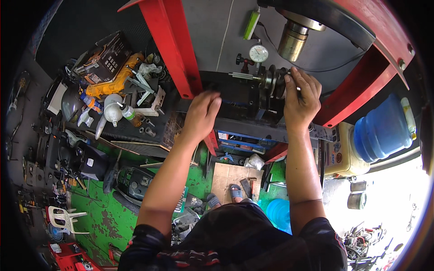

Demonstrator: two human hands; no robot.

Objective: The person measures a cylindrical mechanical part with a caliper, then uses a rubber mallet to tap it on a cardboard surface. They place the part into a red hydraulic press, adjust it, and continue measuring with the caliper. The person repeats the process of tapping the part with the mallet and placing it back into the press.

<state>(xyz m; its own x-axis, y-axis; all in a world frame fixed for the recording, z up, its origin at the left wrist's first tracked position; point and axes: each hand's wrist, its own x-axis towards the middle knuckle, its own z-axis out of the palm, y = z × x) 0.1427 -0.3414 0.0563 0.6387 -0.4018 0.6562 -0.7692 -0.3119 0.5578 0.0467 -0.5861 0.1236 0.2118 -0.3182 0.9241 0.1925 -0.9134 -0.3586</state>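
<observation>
A crankshaft (269, 80) with round webs and a long shaft end pointing left rests in a dark stand (261, 105) on the press bed. My right hand (302, 100) is closed on its right end, thumb and fingers wrapped round the shaft. A dial gauge (258, 53) with a round white face stands just behind the crankshaft, beside a clamp with a dark red body and black knob (239, 59). To the left, my left hand (200, 113) is curled closed beside the red press post, apart from the crankshaft. Its fingertips are partly hidden and slightly blurred.
Red press posts (171, 43) flank the work, and a steel ram (293, 43) hangs above right. At left, a bench holds a cardboard box (105, 61), a yellow case (118, 77), bottles and loose metal parts. A blue water jug (382, 128) stands at right; cardboard (220, 174) lies below.
</observation>
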